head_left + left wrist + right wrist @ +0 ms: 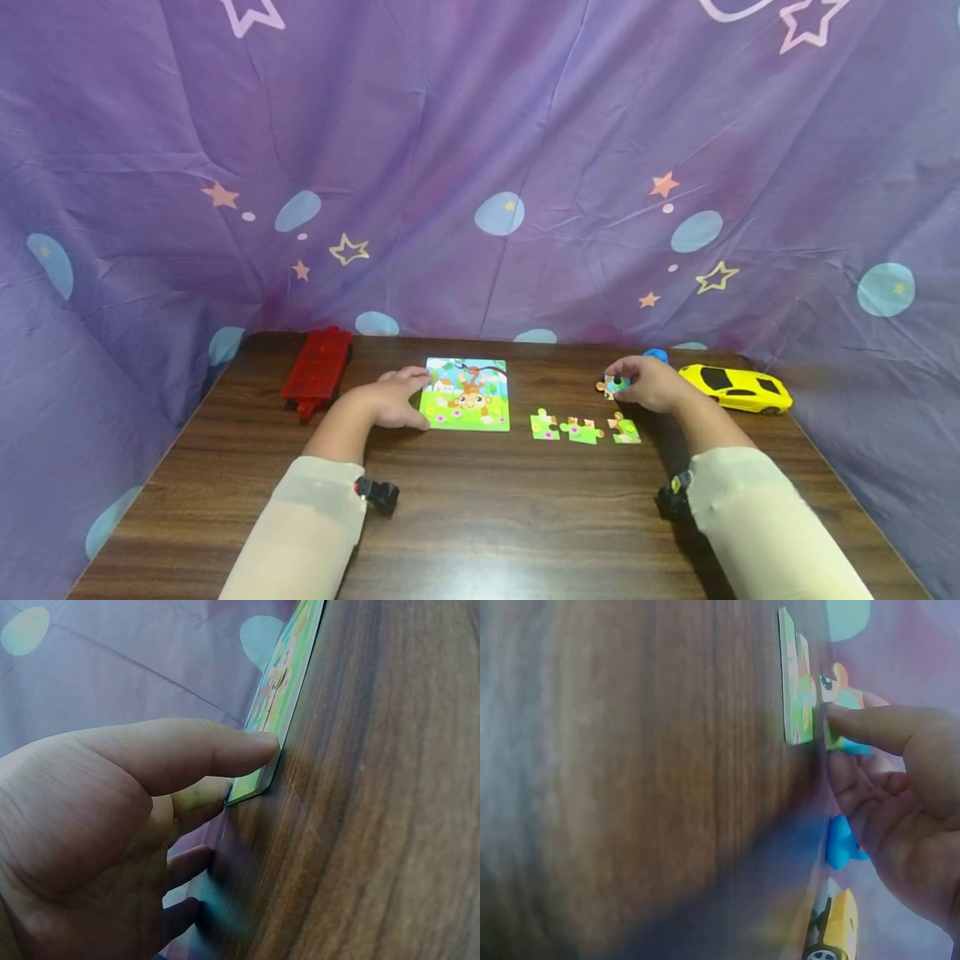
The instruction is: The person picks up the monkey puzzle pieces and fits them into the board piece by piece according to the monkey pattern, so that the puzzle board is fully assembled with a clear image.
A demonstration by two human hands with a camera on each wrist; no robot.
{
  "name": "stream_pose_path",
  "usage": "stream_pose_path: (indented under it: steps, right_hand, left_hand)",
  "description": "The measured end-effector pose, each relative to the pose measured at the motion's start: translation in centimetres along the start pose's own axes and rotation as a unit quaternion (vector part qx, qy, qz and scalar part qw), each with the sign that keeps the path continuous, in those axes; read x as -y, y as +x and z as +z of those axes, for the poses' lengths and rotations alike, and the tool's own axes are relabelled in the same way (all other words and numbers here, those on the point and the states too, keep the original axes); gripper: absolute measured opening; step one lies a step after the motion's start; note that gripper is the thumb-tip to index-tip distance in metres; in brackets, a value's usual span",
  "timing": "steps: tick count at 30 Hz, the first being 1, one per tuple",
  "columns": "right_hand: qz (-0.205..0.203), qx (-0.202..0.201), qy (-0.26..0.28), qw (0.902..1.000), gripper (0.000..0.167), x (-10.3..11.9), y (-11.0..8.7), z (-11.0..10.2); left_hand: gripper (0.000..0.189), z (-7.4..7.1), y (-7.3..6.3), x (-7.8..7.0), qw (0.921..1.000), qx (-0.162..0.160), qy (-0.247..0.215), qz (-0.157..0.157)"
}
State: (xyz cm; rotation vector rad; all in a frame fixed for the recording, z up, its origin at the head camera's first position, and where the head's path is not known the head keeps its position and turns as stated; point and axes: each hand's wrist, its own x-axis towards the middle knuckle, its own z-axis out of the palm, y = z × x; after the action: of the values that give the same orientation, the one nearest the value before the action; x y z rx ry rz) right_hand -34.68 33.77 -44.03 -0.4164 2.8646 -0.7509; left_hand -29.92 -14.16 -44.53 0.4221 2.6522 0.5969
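Observation:
A square monkey picture puzzle (467, 396) lies flat on the brown table. My left hand (393, 398) rests at its left edge, thumb and fingers spread apart; in the left wrist view the thumb (247, 751) touches the board's near corner. To the right, my right hand (651, 383) pinches a jigsaw piece (609, 386) with part of the monkey on it, also seen in the right wrist view as a colourful piece (843, 697). Below it lie three loose jigsaw pieces: a left piece (545, 425), a middle piece (582, 430) and a right piece (625, 428).
A yellow toy car (738, 389) stands right of my right hand, with a blue object (656, 355) partly hidden behind that hand. At the left lies a red see-through toy (318, 371). A purple cloth (450, 275) hangs behind the table.

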Motion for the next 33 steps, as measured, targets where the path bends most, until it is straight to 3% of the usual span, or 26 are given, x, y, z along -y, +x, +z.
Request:
stream_pose_path:
  steps: [10,23,33]
  right_hand:
    - [-0.010,-0.010,0.091,0.9958,0.031,4.2,0.6,1.1]
    - [-0.070,0.018,0.117,0.9905,0.030,10.6,1.7,3.9]
    - [-0.098,0.017,0.115,0.9883,0.031,13.0,3.0,6.4]
  left_hand:
    - [0.094,0.1,-0.1,-0.1,0.9999,0.001,-0.007,-0.009]
    - [0.092,0.1,-0.1,-0.1,0.9999,-0.004,-0.013,-0.007]
    - [0.091,0.1,-0.1,-0.3,0.9998,-0.002,-0.016,-0.012]
